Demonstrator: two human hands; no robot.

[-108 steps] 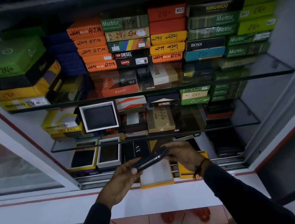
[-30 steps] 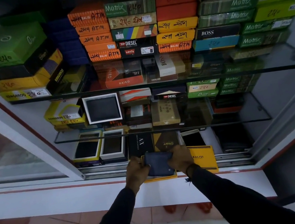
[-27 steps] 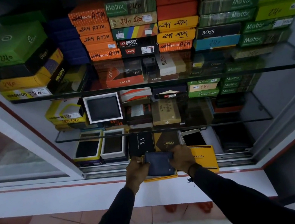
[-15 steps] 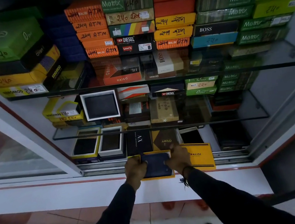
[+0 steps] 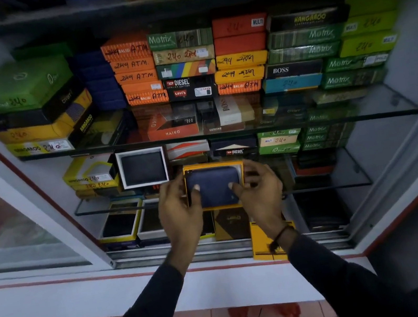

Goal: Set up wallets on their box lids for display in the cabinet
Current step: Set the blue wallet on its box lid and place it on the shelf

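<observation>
Placement is the step in hand: the navy wallet [image 5: 214, 186] already sits inside the yellow box lid [image 5: 212, 165], and both are held up in front of the middle glass shelf [image 5: 328, 186] of the cabinet. The left hand [image 5: 180, 207] clasps the lid's left edge with its thumb pressed on the wallet's face; the right hand [image 5: 259, 191] does the same on the right side, fingers curled behind. So both hands are closed on the lid and wallet together, which they hold nearly upright, facing the person.

The next move, as I judge it, is to stand this set on the middle shelf just right of the white-framed lid [image 5: 142, 167] that already shows a dark wallet. That calls for keeping the thumbs on the wallet so it does not slide out, then leaning the lid back against the boxes behind it.

Room is tight. A Diesel box [image 5: 234, 151] and other stacked boxes stand right behind the held lid, and green boxes [image 5: 279, 141] crowd the right. The upper glass shelf [image 5: 388, 111] hangs close above, loaded with orange boxes [image 5: 137, 73] and many more. Lower down, two more lids with wallets [image 5: 120, 224] rest on the cabinet floor, and a yellow box base [image 5: 267, 242] lies on the sill under the right wrist. The shelf's front edge is what the lid's bottom could catch on going in.
</observation>
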